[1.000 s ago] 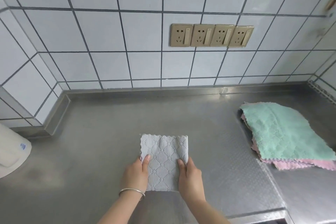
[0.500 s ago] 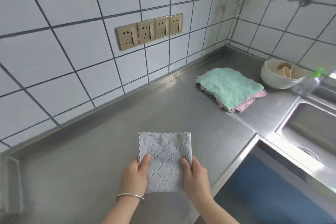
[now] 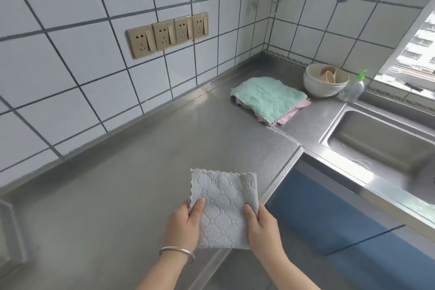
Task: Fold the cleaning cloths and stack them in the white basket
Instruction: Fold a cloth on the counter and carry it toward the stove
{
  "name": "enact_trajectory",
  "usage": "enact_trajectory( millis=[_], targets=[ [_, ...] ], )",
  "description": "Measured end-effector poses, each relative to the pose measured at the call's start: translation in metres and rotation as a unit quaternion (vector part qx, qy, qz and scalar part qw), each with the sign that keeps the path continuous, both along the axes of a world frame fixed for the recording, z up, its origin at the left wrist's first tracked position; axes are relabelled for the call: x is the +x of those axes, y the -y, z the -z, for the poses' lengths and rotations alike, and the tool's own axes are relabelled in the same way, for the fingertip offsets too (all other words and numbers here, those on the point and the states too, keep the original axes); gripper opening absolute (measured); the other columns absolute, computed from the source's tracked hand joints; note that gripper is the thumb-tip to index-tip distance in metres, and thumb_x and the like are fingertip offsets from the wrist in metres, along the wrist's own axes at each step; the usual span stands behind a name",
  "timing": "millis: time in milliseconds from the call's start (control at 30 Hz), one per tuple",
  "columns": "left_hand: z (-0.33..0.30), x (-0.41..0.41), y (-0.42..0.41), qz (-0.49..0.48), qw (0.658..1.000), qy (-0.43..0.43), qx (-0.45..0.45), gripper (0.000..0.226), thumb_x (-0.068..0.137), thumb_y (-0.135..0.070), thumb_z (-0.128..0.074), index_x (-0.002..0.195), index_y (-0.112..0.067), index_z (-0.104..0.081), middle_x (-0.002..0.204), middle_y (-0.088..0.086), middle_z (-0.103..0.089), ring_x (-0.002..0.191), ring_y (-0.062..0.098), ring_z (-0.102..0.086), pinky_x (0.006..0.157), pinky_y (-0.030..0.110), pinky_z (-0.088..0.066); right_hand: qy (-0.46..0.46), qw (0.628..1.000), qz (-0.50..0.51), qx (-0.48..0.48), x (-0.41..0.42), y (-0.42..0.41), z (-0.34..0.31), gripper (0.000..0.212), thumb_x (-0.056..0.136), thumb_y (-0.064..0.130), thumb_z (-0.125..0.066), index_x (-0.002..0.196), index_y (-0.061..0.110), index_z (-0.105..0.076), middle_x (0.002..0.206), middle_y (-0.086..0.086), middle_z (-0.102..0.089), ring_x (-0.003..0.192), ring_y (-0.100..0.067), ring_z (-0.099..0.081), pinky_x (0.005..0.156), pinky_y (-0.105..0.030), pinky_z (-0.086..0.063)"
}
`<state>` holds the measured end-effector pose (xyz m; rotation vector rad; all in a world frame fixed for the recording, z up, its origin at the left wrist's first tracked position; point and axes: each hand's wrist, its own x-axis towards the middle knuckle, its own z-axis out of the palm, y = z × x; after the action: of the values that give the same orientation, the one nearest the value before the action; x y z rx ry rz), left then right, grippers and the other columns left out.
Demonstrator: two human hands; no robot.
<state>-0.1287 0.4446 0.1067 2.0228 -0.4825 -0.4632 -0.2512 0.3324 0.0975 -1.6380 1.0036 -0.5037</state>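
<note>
A folded grey quilted cloth (image 3: 223, 205) is held flat just above the front edge of the steel counter (image 3: 131, 183). My left hand (image 3: 182, 228) pinches its left edge with the thumb on top, and my right hand (image 3: 262, 228) pinches its right edge the same way. Farther back on the right lies a flat pile of unfolded cloths (image 3: 270, 99), green on top with pink beneath. No white basket is in view.
A cream bowl (image 3: 326, 82) holding small scoops and a clear pump bottle (image 3: 355, 87) stand behind the pile. The sink (image 3: 386, 146) opens at the right. Blue cabinet fronts (image 3: 329, 214) lie below the counter edge. Wall sockets (image 3: 168, 35) sit on the tiled wall.
My view has swung right, bringing the sink, bowl and bottle into sight. Both hands keep hold of the grey cloth, which now hangs near the counter's front edge.
</note>
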Motion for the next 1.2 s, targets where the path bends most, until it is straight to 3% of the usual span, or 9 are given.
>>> enact_trajectory(
  millis=[133, 300, 500, 600, 733, 867, 1067, 1133, 1200],
  targets=[
    [0.002, -0.015, -0.019, 0.047, 0.999, -0.010, -0.010, 0.020, 0.091, -0.032, -0.051, 0.073, -0.028, -0.056, 0.073, -0.008, -0.066, 0.071, 0.009, -0.061, 0.061, 0.015, -0.041, 0.012, 0.999, 0.033, 0.000, -0.028, -0.033, 0.000, 0.018, 0.095, 0.015, -0.049, 0.081, 0.017, -0.061, 0.075, 0.002, -0.066, 0.068, -0.002, -0.056, 0.059, -0.012, -0.040],
    [0.003, -0.032, -0.031, 0.141, 0.990, 0.012, -0.008, 0.022, 0.091, -0.034, -0.051, 0.071, -0.028, -0.054, 0.071, -0.010, -0.063, 0.068, 0.012, -0.058, 0.061, 0.029, -0.039, 0.026, 0.991, 0.133, -0.008, -0.061, -0.075, -0.001, 0.018, 0.095, 0.014, -0.049, 0.083, 0.021, -0.059, 0.071, 0.009, -0.064, 0.066, 0.006, -0.055, 0.058, -0.010, -0.040],
    [-0.002, -0.093, -0.056, 0.276, 0.960, 0.036, -0.013, 0.027, 0.090, -0.033, -0.053, 0.064, -0.026, -0.050, 0.062, -0.013, -0.056, 0.060, 0.008, -0.052, 0.054, 0.014, -0.037, 0.010, 0.963, 0.270, -0.015, -0.135, -0.142, -0.001, 0.018, 0.095, 0.015, -0.051, 0.080, 0.012, -0.060, 0.070, 0.003, -0.064, 0.062, -0.004, -0.053, 0.056, -0.016, -0.039],
    [-0.011, -0.142, -0.055, 0.367, 0.929, 0.017, -0.049, 0.022, 0.089, -0.041, -0.053, 0.069, -0.032, -0.054, 0.067, -0.014, -0.061, 0.064, 0.005, -0.058, 0.057, 0.016, -0.040, 0.018, 0.931, 0.363, -0.024, -0.184, -0.168, -0.006, 0.020, 0.095, 0.016, -0.051, 0.076, 0.011, -0.058, 0.068, 0.002, -0.062, 0.059, -0.005, -0.052, 0.054, -0.019, -0.039],
    [-0.015, -0.209, -0.057, 0.460, 0.885, 0.016, -0.070, 0.025, 0.090, -0.026, -0.055, 0.066, -0.032, -0.054, 0.060, -0.015, -0.060, 0.064, -0.012, -0.057, 0.053, 0.008, -0.039, 0.021, 0.888, 0.458, -0.027, -0.248, -0.202, -0.010, 0.017, 0.094, 0.019, -0.052, 0.079, 0.016, -0.058, 0.074, 0.002, -0.066, 0.069, -0.008, -0.060, 0.063, -0.028, -0.048],
    [-0.013, -0.288, -0.061, 0.539, 0.840, 0.009, -0.068, 0.039, 0.091, -0.025, -0.057, 0.053, -0.027, -0.047, 0.049, -0.014, -0.055, 0.051, 0.002, -0.047, 0.049, 0.015, -0.034, 0.028, 0.842, 0.537, -0.038, -0.318, -0.241, -0.016, 0.015, 0.095, 0.023, -0.051, 0.082, 0.024, -0.058, 0.081, 0.003, -0.068, 0.077, -0.007, -0.062, 0.068, -0.027, -0.049],
    [-0.024, -0.435, -0.100, 0.648, 0.758, 0.012, -0.067, 0.038, 0.089, -0.037, -0.054, 0.055, -0.023, -0.048, 0.052, -0.006, -0.052, 0.055, 0.015, -0.046, 0.054, 0.028, -0.036, 0.013, 0.757, 0.652, -0.039, -0.439, -0.316, -0.015, 0.015, 0.094, 0.030, -0.051, 0.081, 0.026, -0.058, 0.082, 0.002, -0.067, 0.080, -0.012, -0.063, 0.075, -0.031, -0.050],
    [-0.025, -0.483, -0.116, 0.668, 0.743, 0.008, -0.053, 0.037, 0.092, -0.028, -0.054, 0.057, -0.020, -0.049, 0.055, -0.006, -0.054, 0.058, 0.018, -0.049, 0.055, 0.029, -0.037, 0.010, 0.740, 0.671, -0.040, -0.480, -0.339, -0.018, 0.017, 0.094, 0.032, -0.051, 0.081, 0.024, -0.058, 0.078, 0.002, -0.067, 0.076, -0.010, -0.063, 0.069, -0.025, -0.051],
    [-0.022, -0.543, -0.137, 0.688, 0.724, 0.010, -0.044, 0.033, 0.093, -0.027, -0.052, 0.061, -0.018, -0.052, 0.060, -0.004, -0.057, 0.064, 0.022, -0.052, 0.057, 0.032, -0.038, 0.012, 0.724, 0.688, -0.050, -0.532, -0.367, -0.022, 0.018, 0.094, 0.028, -0.051, 0.077, 0.025, -0.055, 0.071, 0.002, -0.064, 0.065, -0.001, -0.057, 0.059, -0.014, -0.043]
  ],
)
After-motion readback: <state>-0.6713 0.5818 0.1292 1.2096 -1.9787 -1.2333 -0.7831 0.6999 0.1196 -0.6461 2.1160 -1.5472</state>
